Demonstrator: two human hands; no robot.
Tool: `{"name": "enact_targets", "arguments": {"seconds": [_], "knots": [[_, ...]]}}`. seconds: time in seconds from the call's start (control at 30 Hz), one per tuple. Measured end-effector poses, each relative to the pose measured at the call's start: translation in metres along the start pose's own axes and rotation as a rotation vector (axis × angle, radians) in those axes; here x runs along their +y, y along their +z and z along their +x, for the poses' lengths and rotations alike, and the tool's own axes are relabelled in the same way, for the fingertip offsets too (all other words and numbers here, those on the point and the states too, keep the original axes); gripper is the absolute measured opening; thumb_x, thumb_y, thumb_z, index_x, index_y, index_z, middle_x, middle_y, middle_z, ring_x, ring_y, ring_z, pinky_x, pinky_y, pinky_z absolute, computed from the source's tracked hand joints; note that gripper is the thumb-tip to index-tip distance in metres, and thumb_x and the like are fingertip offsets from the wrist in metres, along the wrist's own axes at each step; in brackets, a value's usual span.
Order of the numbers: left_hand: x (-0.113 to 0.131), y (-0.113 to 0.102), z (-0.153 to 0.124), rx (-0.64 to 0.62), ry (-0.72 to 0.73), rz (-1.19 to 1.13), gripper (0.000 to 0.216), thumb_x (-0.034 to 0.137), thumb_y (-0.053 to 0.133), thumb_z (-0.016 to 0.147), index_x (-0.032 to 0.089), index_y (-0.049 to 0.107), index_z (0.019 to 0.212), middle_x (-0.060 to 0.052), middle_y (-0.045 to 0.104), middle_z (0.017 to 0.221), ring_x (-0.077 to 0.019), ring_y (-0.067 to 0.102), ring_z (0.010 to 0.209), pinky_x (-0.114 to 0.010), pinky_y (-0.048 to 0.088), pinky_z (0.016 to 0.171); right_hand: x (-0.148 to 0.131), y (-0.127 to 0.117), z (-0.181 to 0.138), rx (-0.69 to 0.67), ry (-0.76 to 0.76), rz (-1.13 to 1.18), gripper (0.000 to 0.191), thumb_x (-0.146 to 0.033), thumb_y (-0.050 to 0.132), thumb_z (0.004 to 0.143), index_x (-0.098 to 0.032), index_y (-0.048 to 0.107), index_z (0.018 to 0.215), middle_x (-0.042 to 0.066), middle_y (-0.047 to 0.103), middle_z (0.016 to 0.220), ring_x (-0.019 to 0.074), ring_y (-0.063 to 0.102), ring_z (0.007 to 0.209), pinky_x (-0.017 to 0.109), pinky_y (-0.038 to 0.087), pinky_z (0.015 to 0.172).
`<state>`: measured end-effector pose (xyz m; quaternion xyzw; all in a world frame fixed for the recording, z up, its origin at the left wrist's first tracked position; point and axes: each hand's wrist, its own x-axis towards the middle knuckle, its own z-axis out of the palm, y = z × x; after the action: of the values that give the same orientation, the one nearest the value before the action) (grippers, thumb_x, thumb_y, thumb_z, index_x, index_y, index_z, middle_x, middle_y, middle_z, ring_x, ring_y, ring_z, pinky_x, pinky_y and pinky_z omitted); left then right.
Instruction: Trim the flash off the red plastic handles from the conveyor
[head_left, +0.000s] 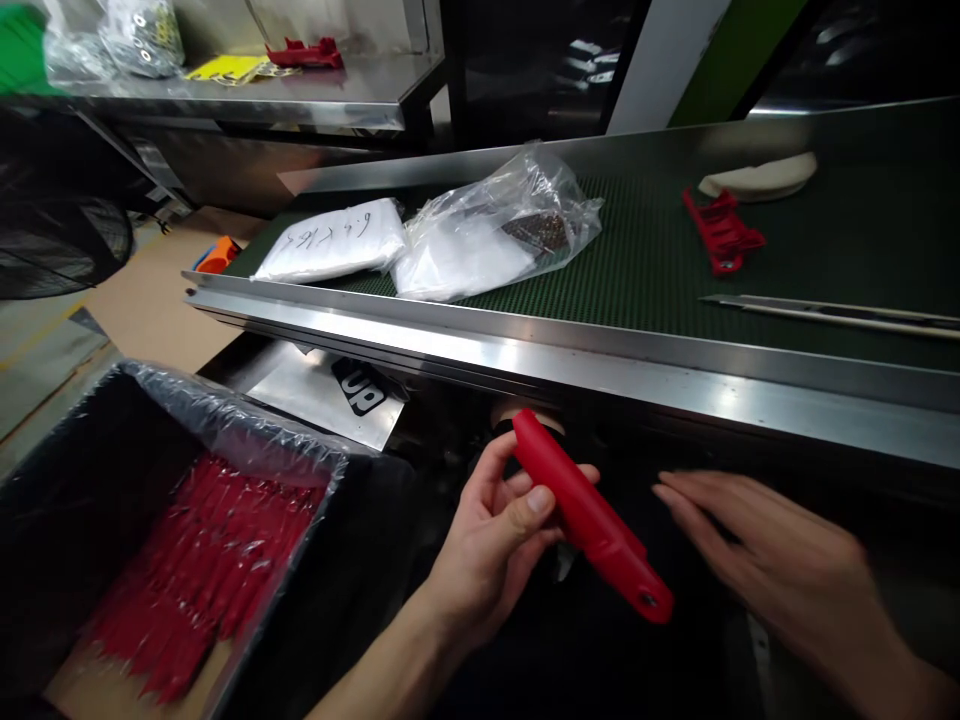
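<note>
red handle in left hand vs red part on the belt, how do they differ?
The red handle is a smooth, closed, elongated piece; the red part on the belt is an open, ribbed frame. The red handle is gripped in the left hand below the belt's edge, tilted, hole end down; the red part on the belt lies flat and untouched on the green conveyor belt. The right hand is open, holding neither. Both are the same red plastic.

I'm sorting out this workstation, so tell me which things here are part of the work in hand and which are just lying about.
In hand:
- red plastic handle, gripped by the left hand
- right hand, open beside it, holding nothing
- lined bin of similar red pieces

Lying about:
- two plastic bags on the green belt
- red bracket
- metal strip
- white pad
</note>
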<state>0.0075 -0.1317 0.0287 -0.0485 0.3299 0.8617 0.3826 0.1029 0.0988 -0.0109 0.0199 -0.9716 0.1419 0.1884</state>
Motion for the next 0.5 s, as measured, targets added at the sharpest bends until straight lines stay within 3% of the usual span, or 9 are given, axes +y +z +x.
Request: {"name": "enact_targets", "arguments": {"seconds": [0.1,0.2,0.37,0.5], "knots": [[0.000,-0.003,0.000,-0.004,0.005,-0.006,0.034,0.014,0.062,0.087,0.026,0.051,0.117,-0.008,0.074,0.105,-0.0151,0.069,0.091,-0.030,0.052,0.082,0.010,0.035,-0.015,-0.091,0.003,-0.171,0.038,-0.038,0.044,0.098,-0.014,0.062,0.121,0.014,0.063,0.121,0.0340,0.061,0.104,0.053,0.050,0.087],[0.002,-0.006,0.000,-0.020,0.009,-0.017,0.034,0.014,0.063,0.086,0.026,0.053,0.115,-0.008,0.074,0.105,-0.0155,0.069,0.092,-0.030,0.052,0.083,0.015,0.058,-0.033,-0.108,0.047,-0.236,0.044,-0.033,0.039,0.098,-0.006,0.059,0.126,0.023,0.057,0.126,0.0437,0.054,0.112,0.063,0.046,0.085],[0.004,-0.007,0.002,0.034,-0.002,-0.067,0.034,0.012,0.064,0.084,0.027,0.056,0.113,-0.006,0.074,0.102,-0.0157,0.067,0.094,-0.029,0.052,0.082,0.007,0.057,-0.057,-0.147,-0.020,-0.234,0.042,-0.030,0.036,0.099,-0.008,0.054,0.130,0.016,0.049,0.141,0.0387,0.039,0.133,0.057,0.045,0.093],[0.006,-0.007,0.004,0.014,-0.005,-0.105,0.033,0.015,0.064,0.082,0.028,0.057,0.111,-0.005,0.073,0.100,-0.0143,0.066,0.089,-0.028,0.051,0.081,-0.009,0.047,-0.076,-0.217,-0.158,-0.234,0.037,-0.029,0.035,0.098,-0.018,0.057,0.126,0.006,0.053,0.140,0.0323,0.049,0.128,0.057,0.043,0.094]]}}
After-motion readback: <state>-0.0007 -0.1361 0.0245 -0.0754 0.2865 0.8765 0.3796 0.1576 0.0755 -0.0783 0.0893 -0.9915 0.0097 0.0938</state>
